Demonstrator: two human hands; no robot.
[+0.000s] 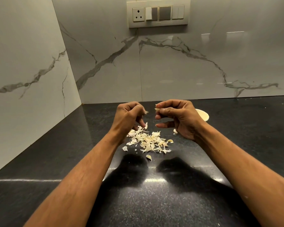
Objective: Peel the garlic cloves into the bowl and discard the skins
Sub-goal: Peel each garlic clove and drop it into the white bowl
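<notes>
The marble wall [187,66] fills the top half of the view from 9 to 3 o'clock, grey-veined, meeting a second marble panel at a corner toward 10 o'clock. Below it the black speckled worktop [154,202] spreads from the middle down to 6 o'clock, glossy, with light streaks reflected on it. Two bare forearms reach in from 7 and 5 o'clock toward the centre. At 12 o'clock on the wall sits a switch plate [158,13] with one socket and several switches.

The right hand [179,117], just right of centre, has its grip clenched on a garlic clove [157,109], pinched at the tips of thumb and forefinger and held above the worktop. The left hand [129,117], just left of centre, has its fingers curled and its grip grasping a scrap of skin [146,112] that sticks out toward the clove; the two are near but apart.

Below the hands, toward 6 o'clock from them, a pile of garlic skins [147,141] lies scattered on the worktop, with a few loose cloves mixed in at its right edge. A pale bowl [203,114] shows partly behind the right wrist at 3 o'clock of the hands. One small clove [175,131] lies just under the right palm.
</notes>
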